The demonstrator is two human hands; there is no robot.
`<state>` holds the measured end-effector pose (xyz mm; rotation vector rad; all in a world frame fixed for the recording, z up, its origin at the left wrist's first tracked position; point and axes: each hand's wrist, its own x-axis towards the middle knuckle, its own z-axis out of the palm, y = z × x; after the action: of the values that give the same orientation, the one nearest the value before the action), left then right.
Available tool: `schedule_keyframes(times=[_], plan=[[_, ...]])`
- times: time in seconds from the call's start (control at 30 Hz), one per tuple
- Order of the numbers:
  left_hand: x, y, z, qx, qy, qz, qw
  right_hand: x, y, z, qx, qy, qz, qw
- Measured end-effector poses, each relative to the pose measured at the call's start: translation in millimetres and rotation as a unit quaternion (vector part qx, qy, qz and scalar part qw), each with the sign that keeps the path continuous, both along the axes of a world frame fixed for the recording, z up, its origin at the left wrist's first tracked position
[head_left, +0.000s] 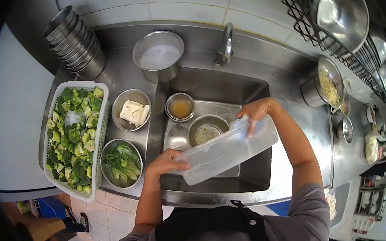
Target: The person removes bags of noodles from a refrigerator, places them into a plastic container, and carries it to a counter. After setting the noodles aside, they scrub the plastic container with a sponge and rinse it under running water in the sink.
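At left, with fingers and thumb of left hand nearly closed on a corner: could lose hold if plastic is wet, dropping that end into rectangular stainless-steel sink; could also swing wide and bump round steel bowl of leafy greens on the counter beside the sink. Mid-sink: could tip nested round steel bowls of amber liquid and spill, if swung back toward the tap; could knock round steel bowl with pale scraps, partly hidden beneath in this view. Contact there: cannot tell. At right, with right hand partly closed over the upper edge, thumb spread along the side: could twist out of line if gripped unevenly, then hit the right-hand sink rim. Held between both hands, over the front part of the sink: long, shallow, translucent plastic container, slanted, with right end farther from the body than left. At left end: rounded corner, small pale specks, droplets or scuffs, cannot tell. Along middle: cloudy, colourless, dull grey from steel behind. Toward right: brighter, glossy with glare. Inside: no contents discernible.
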<state>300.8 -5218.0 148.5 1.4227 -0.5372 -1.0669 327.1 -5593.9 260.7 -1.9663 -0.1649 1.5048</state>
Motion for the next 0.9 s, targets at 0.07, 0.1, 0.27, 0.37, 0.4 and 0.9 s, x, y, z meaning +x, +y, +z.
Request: schedule_keyframes(times=[0.07, 0.1, 0.27, 0.37, 0.4, 0.9], plan=[[-4.7, 0.6, 3.7, 0.047, 0.04, 0.043, 0.997, 15.0, 11.4, 0.9, -0.011, -0.098, 0.02, 0.995], [-9.1, 2.7, -2.0, 0.021, 0.063, 0.108, 0.992, 27.2, 14.0, -0.2, 0.013, -0.113, 0.015, 0.993], [-28.0, -9.3, -47.8, -0.057, 0.129, 0.317, 0.938, 82.2, 91.7, 16.9, 0.001, -0.41, -0.15, 0.9], [-24.4, -24.8, -44.1, -0.045, 0.145, 0.357, 0.921, 140.5, 143.3, 21.5, -0.013, -0.567, -0.079, 0.82], [-21.4, -29.0, -40.0, -0.043, 0.147, 0.361, 0.92, 157.7, 160.7, 27.5, -0.056, -0.592, -0.077, 0.8], [11.8, -48.6, -16.7, 0.002, 0.08, 0.365, 0.928, 304.2, 184.8, -82.1, -0.248, -0.397, -0.001, 0.883]])
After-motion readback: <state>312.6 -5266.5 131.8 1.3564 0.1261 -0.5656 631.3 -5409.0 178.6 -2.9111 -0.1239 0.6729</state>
